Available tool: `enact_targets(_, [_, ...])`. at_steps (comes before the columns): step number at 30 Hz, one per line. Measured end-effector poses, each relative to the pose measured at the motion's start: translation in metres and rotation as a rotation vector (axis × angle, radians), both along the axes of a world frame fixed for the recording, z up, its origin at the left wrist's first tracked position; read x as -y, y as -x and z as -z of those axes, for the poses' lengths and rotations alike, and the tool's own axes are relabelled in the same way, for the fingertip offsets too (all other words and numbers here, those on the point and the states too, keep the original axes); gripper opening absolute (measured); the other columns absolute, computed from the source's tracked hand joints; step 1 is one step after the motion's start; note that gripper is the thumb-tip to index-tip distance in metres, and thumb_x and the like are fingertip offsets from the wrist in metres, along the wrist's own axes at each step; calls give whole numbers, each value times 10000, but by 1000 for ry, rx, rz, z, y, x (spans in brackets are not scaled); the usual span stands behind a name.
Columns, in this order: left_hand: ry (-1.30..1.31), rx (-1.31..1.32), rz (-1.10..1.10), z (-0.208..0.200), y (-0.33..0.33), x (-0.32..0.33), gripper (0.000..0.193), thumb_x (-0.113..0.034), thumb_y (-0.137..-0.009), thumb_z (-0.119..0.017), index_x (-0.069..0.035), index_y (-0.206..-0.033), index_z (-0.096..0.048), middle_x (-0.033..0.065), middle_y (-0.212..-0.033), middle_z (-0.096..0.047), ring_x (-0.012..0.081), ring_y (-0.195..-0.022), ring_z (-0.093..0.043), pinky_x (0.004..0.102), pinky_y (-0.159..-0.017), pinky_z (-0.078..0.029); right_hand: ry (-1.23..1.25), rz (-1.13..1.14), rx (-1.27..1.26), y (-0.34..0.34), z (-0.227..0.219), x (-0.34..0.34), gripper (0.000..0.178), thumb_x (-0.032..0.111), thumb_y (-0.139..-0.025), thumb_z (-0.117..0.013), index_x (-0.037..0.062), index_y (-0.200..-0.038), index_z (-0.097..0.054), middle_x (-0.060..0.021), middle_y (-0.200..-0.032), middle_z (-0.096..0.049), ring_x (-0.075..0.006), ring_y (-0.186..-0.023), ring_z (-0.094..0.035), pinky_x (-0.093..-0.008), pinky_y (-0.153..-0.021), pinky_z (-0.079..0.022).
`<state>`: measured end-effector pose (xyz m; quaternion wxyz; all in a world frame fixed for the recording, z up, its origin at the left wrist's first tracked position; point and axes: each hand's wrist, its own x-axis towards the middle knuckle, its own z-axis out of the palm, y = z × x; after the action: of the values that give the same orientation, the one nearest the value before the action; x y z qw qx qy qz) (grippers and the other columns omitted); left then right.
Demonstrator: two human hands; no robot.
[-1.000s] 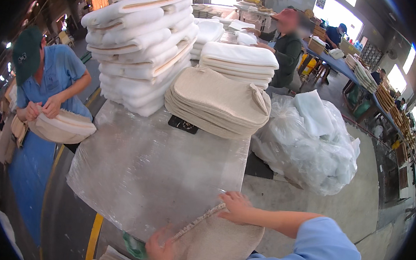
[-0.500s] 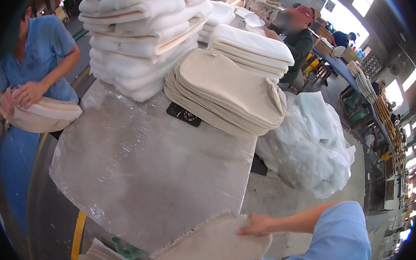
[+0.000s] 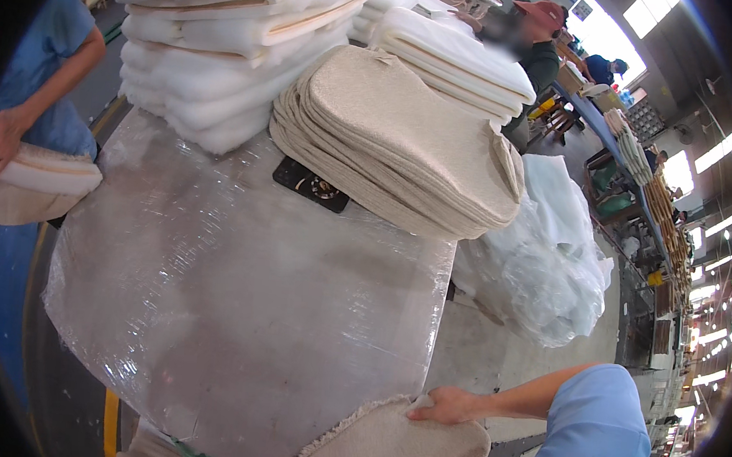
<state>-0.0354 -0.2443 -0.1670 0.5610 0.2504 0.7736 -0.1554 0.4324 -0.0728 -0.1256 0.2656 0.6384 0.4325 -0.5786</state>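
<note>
My right hand (image 3: pixel 449 404) reaches in from the lower right, fingers closed over the edge of a beige fabric cover (image 3: pixel 399 448) with a frayed border. The cover overhangs the near edge of a table wrapped in clear plastic (image 3: pixel 244 296), and its lower part runs out of the picture. My left hand is not in view. Farther up the table lies a stack of similar beige fabric covers (image 3: pixel 405 130), rounded at the ends. A flat black object (image 3: pixel 312 183) with a pale pattern sits partly under that stack.
Tall folded white padding (image 3: pixel 217 60) stands at the back left, and another white stack (image 3: pixel 452 58) behind the covers. A clear plastic bag (image 3: pixel 540 256) bulges beside the table's right side. At left, a co-worker (image 3: pixel 44 83) in blue holds a beige-and-white padded piece (image 3: pixel 38 183).
My view has shifted, so the table fills more of it. The cover and my right hand appear slightly lower, with the grip kept. The co-worker's padded piece now sits farther left in view.
</note>
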Motion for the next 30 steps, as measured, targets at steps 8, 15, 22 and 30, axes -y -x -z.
enact_targets(8, [-76,77,114,8,-11,-9,908,-719,-1022,-468,29,-1537,-460,327,-1555,-490,463,-1481,-445,465,-1219,-363,-54,117,-56,-12,14,21,861,717,-936,-650,-63,-1296,-710,-260,-1328,-698,-385,-1284,-643,-436,-1084,-485])
enact_targets(15, [-168,183,418,-9,-25,-28,850,-685,-1023,-511,-71,-1603,-408,278,-1607,-456,447,-1513,-404,452,-1236,-345,-162,116,-83,-6,-18,13,909,725,-959,-599,-25,-1473,-579,-278,-1533,-539,-404,-1394,-556,-477,-1135,-460])
enact_targets(22, [-59,357,815,-10,-26,-27,827,-650,-1025,-554,-172,-1669,-357,229,-1659,-423,431,-1545,-363,438,-1254,-326,-393,-754,-421,55,-116,42,812,663,-1067,-413,44,-1591,-458,-188,-1644,-451,-424,-1464,-475,-495,-1226,-360])
enact_targets(30, [-528,321,492,-44,-30,-44,649,-600,-1033,-546,-99,-1444,-520,189,-1432,-560,380,-1383,-484,465,-1174,-396,-214,-650,-428,84,-62,21,796,681,-1067,-390,55,-1529,-561,-184,-1573,-548,-419,-1447,-492,-516,-1215,-361])
